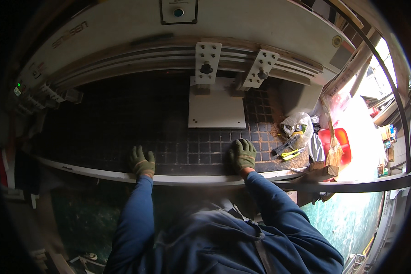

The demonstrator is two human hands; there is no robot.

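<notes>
My left hand (142, 161), in a green work glove, rests palm down at the front edge of a black gridded machine bed (173, 147). Its fingers are spread, with nothing in them. Further right, my right hand (243, 156) wears a matching glove and lies on the same bed near its pale front rail (196, 180). The right fingers are slightly apart and hold nothing visible. Beyond that hand, without touching it, a flat white panel (217, 107) lies on the bed. Its far end sits below two white clamp brackets (208, 64).
A yellow-handled cutter (292, 154), a dark tool (285, 146) and a white plastic bag (297, 123) lie on the bed's right end amid brown dust. Beside them stand a straw brush (335, 150) and a red container (345, 141). A metal guide rail (169, 52) spans the back.
</notes>
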